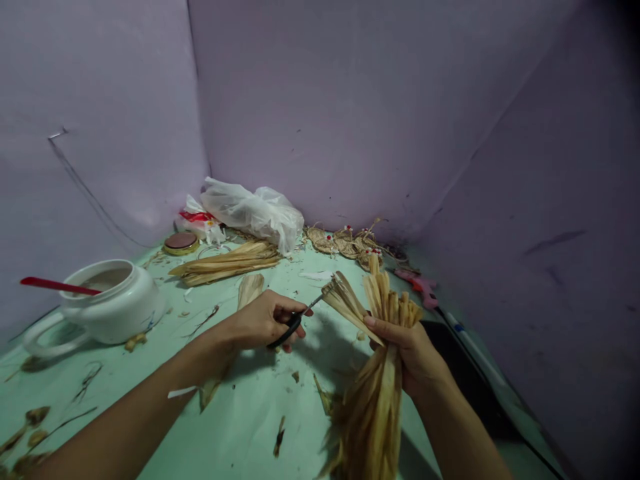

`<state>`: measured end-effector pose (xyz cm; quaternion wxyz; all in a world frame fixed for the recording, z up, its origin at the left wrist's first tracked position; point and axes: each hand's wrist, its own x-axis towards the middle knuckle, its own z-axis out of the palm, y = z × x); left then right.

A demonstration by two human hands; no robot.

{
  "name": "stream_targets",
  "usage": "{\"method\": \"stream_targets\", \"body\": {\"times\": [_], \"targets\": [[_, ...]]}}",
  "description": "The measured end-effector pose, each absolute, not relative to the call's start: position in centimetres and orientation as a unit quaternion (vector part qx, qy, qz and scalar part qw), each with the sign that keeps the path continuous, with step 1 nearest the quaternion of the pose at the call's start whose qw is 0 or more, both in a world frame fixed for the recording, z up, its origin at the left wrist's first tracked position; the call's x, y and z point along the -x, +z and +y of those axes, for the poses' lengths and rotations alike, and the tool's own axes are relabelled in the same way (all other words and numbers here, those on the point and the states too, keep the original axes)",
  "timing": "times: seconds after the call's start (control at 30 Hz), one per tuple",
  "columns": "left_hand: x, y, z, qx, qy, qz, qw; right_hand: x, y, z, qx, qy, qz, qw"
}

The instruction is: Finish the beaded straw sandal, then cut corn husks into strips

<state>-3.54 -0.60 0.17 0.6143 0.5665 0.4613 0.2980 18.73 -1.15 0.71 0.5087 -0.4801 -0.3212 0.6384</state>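
Note:
My left hand is closed around the black handles of a pair of scissors. The blades point right and reach the frayed tip of a dried leaf strip; whether they touch it I cannot tell. My right hand grips a thick bundle of dried leaf strips, tan and brown. The pale strip slants out to the left under my right thumb. Folded ends of the bundle stick up above the fingers, and its long loose ends hang toward me. My right palm and most of its fingers are hidden.
A white pot with a red-handled utensil stands at left. Behind lie another bundle of dried strips, a round tin, a clear plastic bag and woven pieces with red beads. A pink glue gun-like object lies at right. Scraps litter the green tabletop.

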Motion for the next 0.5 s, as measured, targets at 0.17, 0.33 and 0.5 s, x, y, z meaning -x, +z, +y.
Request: {"method": "stream_targets", "body": {"times": [0.17,0.33,0.5], "targets": [[3.42,-0.25,-0.53,-0.582,0.323,0.423,0.615,-18.42,0.77,-1.34,0.491,0.663,-0.331,0.459],[3.16,0.27,-0.70,-0.537,0.308,0.483,0.619,-18.57,0.69,-1.18,0.510,0.659,-0.309,0.458],[3.20,0.19,-0.75,-0.545,0.304,0.465,0.628,-18.81,0.74,-0.96,0.520,0.671,-0.287,0.445]]}}
